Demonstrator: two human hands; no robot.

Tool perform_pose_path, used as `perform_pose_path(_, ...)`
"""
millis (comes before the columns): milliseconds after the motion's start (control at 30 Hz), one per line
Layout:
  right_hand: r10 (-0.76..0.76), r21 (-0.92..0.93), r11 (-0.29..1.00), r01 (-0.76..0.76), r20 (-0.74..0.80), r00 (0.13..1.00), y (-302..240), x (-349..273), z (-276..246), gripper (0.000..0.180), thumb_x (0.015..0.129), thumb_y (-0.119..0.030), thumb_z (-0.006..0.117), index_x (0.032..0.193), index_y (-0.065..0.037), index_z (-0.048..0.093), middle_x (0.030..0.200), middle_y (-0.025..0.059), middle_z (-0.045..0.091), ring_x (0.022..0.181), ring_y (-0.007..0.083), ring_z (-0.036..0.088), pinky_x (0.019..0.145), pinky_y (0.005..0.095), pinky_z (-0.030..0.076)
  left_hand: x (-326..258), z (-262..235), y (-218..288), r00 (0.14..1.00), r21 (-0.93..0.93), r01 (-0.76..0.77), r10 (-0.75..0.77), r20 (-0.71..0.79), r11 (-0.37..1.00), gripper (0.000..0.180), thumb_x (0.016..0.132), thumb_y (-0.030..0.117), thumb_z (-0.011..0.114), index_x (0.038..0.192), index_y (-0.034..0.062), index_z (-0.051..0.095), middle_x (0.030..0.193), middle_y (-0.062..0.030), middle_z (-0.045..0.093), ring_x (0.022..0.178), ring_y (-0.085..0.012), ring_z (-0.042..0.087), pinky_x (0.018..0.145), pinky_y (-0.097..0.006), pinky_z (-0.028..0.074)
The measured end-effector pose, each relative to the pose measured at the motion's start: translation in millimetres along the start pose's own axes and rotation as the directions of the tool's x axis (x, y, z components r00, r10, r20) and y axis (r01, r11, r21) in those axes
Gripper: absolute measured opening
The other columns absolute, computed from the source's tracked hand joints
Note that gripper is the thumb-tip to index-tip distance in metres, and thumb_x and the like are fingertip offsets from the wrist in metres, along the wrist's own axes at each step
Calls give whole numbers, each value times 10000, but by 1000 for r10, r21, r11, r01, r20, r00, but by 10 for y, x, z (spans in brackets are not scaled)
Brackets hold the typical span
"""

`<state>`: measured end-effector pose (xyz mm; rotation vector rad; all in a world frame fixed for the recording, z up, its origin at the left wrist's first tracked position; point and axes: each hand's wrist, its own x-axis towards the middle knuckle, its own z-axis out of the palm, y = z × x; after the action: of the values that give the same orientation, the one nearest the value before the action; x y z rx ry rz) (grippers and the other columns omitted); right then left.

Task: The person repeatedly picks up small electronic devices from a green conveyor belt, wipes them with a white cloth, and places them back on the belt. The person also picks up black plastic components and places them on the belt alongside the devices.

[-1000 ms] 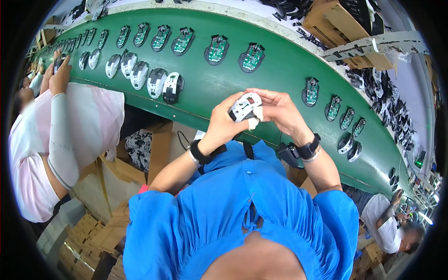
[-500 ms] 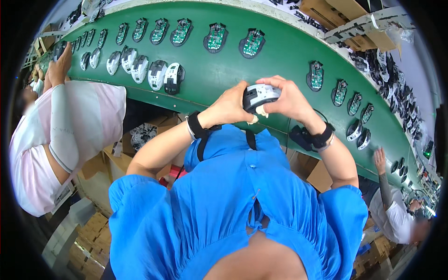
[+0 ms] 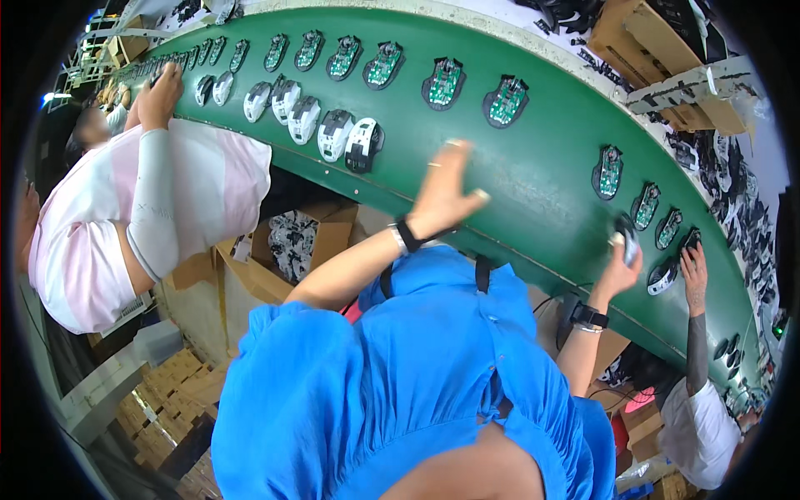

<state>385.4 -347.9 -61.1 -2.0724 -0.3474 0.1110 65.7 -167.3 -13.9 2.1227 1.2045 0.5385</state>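
My right hand [image 3: 617,271] reaches out to the right with a computer mouse [image 3: 627,233] gripped in its fingers, just above the green work surface [image 3: 533,183]. My left hand [image 3: 446,187] hovers over the green surface in front of me, its fingers apart and nothing in it, slightly blurred. Left of it, a white and black mouse shell [image 3: 363,145] is the nearest of several in the near row. Close to the held mouse lie a mouse base with a green circuit board [image 3: 645,206] and a white and black mouse shell [image 3: 663,276].
Several mouse bases with circuit boards [image 3: 507,102] line the far side of the surface. A co-worker's hand [image 3: 693,271] at right touches a dark mouse part. Another co-worker [image 3: 158,200] works at left. Cardboard boxes [image 3: 646,50] stand beyond the surface's edge.
My right hand has carried the mouse from in front of me to the right. My left hand has let go of it and opened. The right co-worker's hand now touches a mouse part.
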Motion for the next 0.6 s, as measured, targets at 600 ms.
perform_pose_path(600,-575,221,757,615,672,467,-1883,762,3305,265,785,-63,614,1045,-44,665,990,142,638,882,311,625,823,370,499,213,-468,-1029,999,179,-22,13,51,984,615,657,-151,511,1162,174,647,1409,-193,404,1322,-414,348,1074,-473,332)
